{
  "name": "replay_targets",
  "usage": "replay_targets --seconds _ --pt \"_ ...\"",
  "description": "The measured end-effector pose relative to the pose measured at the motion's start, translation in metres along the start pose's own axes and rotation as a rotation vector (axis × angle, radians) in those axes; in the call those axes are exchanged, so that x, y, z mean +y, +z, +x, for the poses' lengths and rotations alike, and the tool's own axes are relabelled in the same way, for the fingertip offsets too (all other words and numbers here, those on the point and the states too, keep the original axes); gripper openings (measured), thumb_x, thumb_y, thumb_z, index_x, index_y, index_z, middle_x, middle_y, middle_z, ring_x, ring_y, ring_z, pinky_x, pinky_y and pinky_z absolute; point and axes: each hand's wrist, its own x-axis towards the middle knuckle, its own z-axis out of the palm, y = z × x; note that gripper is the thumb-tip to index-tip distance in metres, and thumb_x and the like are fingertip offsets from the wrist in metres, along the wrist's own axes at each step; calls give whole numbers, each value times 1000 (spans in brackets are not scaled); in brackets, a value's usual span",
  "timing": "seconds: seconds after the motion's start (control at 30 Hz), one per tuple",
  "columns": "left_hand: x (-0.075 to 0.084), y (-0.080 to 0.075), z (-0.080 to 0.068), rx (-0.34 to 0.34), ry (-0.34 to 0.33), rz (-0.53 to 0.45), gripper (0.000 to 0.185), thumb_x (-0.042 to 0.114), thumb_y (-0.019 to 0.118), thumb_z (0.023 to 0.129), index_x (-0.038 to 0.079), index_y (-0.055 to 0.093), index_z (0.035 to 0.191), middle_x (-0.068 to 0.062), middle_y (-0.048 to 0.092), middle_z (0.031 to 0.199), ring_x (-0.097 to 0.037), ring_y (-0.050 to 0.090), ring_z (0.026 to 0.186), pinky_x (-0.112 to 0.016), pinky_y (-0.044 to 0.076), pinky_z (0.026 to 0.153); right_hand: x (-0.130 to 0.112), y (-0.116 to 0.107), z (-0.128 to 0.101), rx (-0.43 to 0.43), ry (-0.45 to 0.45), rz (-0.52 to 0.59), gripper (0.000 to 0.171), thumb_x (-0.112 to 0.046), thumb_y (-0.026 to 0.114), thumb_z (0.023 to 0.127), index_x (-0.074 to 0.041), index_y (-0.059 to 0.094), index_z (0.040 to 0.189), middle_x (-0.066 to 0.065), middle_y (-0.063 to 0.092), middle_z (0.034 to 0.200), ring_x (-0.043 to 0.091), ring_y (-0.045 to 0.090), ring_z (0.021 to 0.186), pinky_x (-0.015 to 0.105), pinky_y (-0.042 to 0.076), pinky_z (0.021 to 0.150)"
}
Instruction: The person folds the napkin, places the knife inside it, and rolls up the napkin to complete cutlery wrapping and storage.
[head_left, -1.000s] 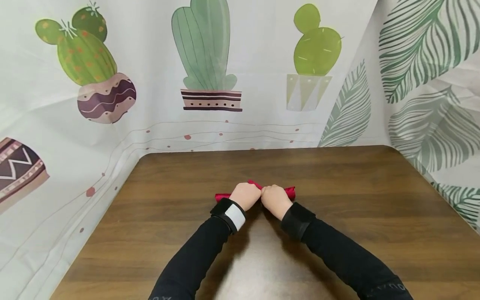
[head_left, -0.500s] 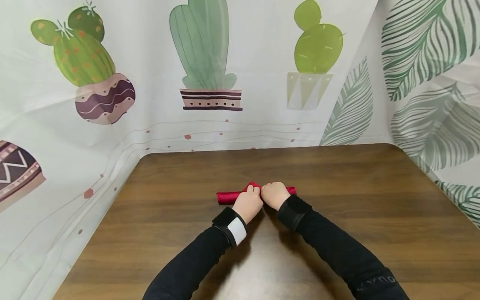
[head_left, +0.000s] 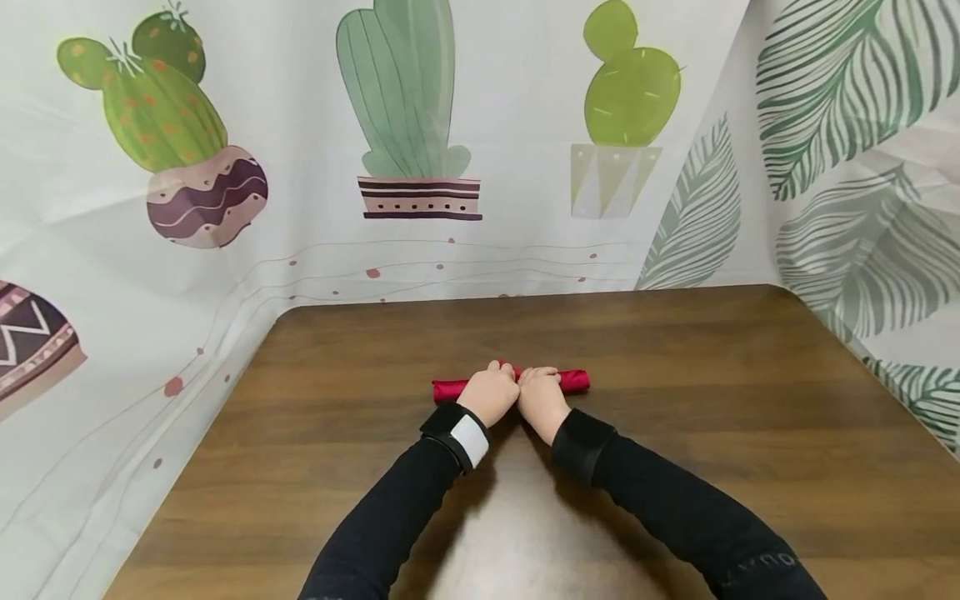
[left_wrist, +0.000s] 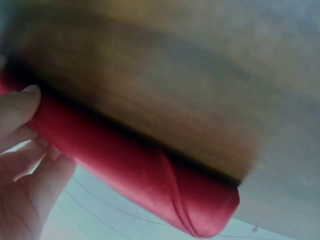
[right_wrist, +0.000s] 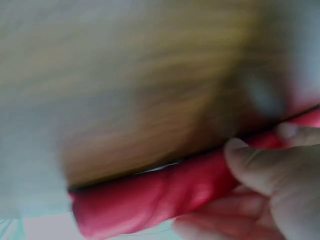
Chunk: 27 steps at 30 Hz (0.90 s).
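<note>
A red cloth rolled into a tight tube (head_left: 572,380) lies crosswise on the brown wooden table (head_left: 675,350). Both hands meet over its middle, knuckles side by side. My left hand (head_left: 491,390) curls its fingers (left_wrist: 20,107) round the roll (left_wrist: 140,172), whose free end sticks out past the hand. My right hand (head_left: 538,392) grips the other half, fingers (right_wrist: 255,162) wrapped on the red roll (right_wrist: 150,197). The middle of the roll is hidden under the hands. Both arms wear black sleeves and black wrist straps.
White curtains printed with cactus pots (head_left: 408,117) and green leaves (head_left: 847,100) hang close behind and at both sides of the table. The tabletop's bare wood stretches left, right and behind the roll, with the near edge below my arms.
The small raised fold of red cloth between the hands has been pressed down. The hands have shifted slightly and now sit close together over the roll's middle.
</note>
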Motion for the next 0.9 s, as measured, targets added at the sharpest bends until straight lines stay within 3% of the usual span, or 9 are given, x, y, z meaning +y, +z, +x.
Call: replay_targets --seconds 0.1,0.13,0.27,0.37,0.43,0.57,0.67,0.77,0.9 --pt "4 3 -3 54 -17 15 12 5 58 79 10 69 76 -7 53 75 -19 46 67 -27 48 47 6 9 8 -54 -91 117 29 -5 35 89 11 58 81 25 56 70 41 54 58 43 48 47" --pt "6 3 -4 68 -19 25 12 5 59 79 10 69 75 -7 52 73 -19 46 66 -27 47 46 5 25 10 -5 -113 171 29 -6 35 88 5 58 75 20 56 67 37 54 56 41 47 48" --pt "11 4 -7 96 -36 50 10 5 61 76 9 69 71 -7 52 69 -17 46 61 -27 46 43 -10 104 16 -48 -210 450 23 -19 47 85 -16 60 66 4 58 63 26 56 59 41 45 56" --pt "10 3 -6 86 -55 43 10 6 61 76 10 69 71 -6 52 70 -18 47 62 -28 46 45 -10 122 17 -64 -242 487 21 -22 52 81 -23 57 60 -2 55 57 21 53 55 39 45 52" --pt "8 3 -4 65 -50 24 11 6 61 76 12 69 71 -5 53 72 -18 49 63 -29 47 46 -2 100 12 28 -235 458 23 -19 50 79 -20 52 57 -1 49 53 20 49 50 35 42 47" --pt "0 2 1 -31 -14 -56 9 8 63 75 13 69 73 -4 56 75 -20 51 64 -30 48 52 37 -19 -5 142 -201 372 14 -9 55 73 -9 52 60 4 48 53 20 49 48 31 43 47" --pt "-7 0 6 -115 -14 -109 4 11 65 72 13 67 70 -1 58 76 -20 55 65 -31 48 57 62 -93 -11 210 -196 294 11 -7 59 73 -3 54 65 6 50 55 19 50 48 29 44 47" --pt "-13 -2 8 -176 -36 -136 2 13 65 71 13 65 69 0 61 75 -19 58 68 -30 48 61 76 -130 -8 210 -205 288 13 -7 61 73 -5 54 63 5 50 54 17 50 48 26 43 45" --pt "-8 -7 4 -152 -80 -100 3 15 64 74 14 66 73 -1 60 74 -19 58 67 -32 48 57 85 -136 2 138 -270 381 20 -7 62 71 -12 51 55 0 51 51 14 51 48 24 42 46"
